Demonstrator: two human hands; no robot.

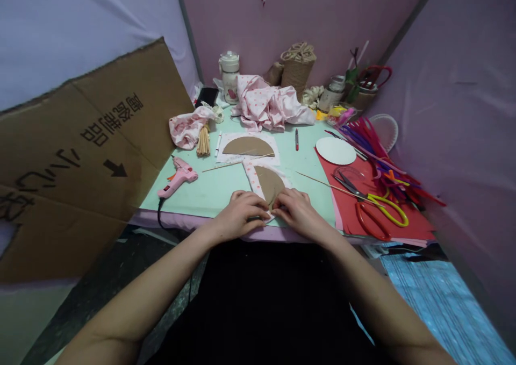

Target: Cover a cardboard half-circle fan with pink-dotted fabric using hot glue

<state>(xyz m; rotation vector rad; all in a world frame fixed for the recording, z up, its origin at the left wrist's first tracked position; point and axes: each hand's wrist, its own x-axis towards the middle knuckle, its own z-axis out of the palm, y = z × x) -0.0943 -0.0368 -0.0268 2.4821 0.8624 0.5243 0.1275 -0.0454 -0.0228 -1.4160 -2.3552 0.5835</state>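
A brown cardboard half-circle [268, 184] lies on a piece of pink dotted fabric [252, 173] at the near edge of the mint green table [217, 190]. My left hand [242, 213] rests on the fabric's near left edge with its fingers curled down. My right hand [296, 208] pinches the fabric and cardboard at the near right edge. A second cardboard half-circle [249, 147] on white dotted fabric lies just behind. Thin wooden sticks [237, 163] lie across the table between them.
A pink glue gun [178, 177] lies left. Red and yellow scissors [377, 206] rest on red paper [407, 225] at right, beside pipe cleaners [374, 150] and a white disc [336, 150]. Crumpled pink cloth [268, 106], a twine roll [298, 66] and jars stand behind. Large cardboard [80, 155] leans left.
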